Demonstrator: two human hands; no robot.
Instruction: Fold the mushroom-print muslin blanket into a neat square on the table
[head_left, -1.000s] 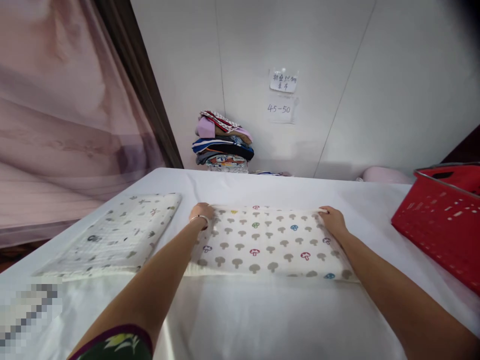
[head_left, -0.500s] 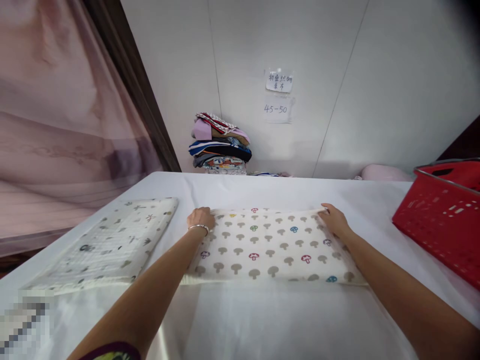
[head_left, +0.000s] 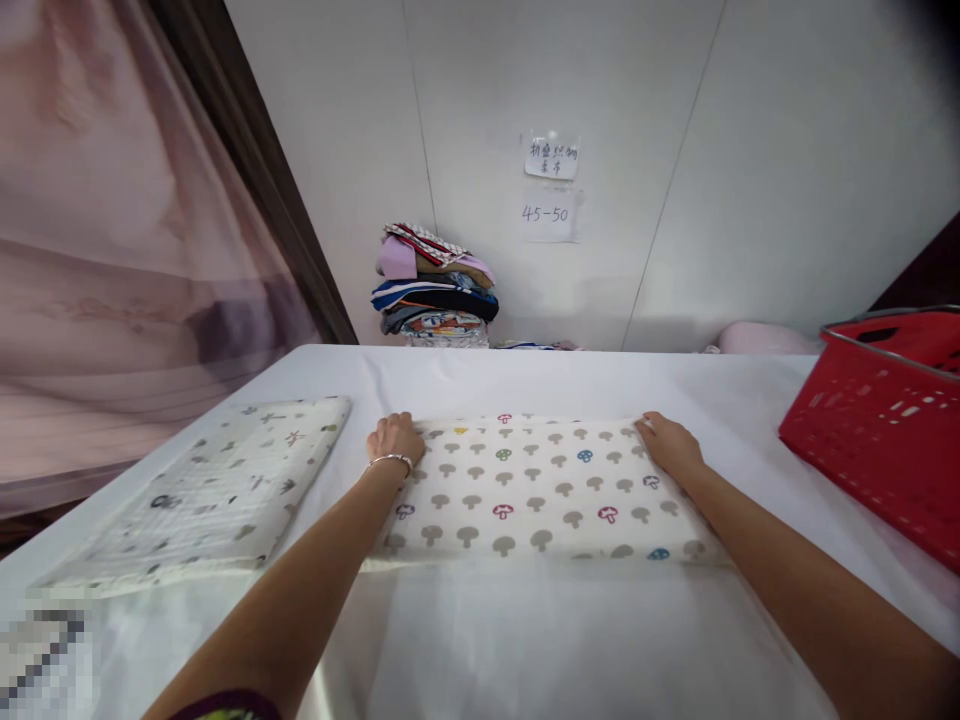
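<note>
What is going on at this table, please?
A person's left hand and right hand hold the two far corners of a folded mushroom-print cloth, which lies on the white-covered table. Another folded printed cloth lies to the left, untouched. A red basket stands on the right.

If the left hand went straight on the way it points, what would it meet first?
The left hand would likely meet the fabric stack past the far edge of the white table; depth and height are unclear.
</note>
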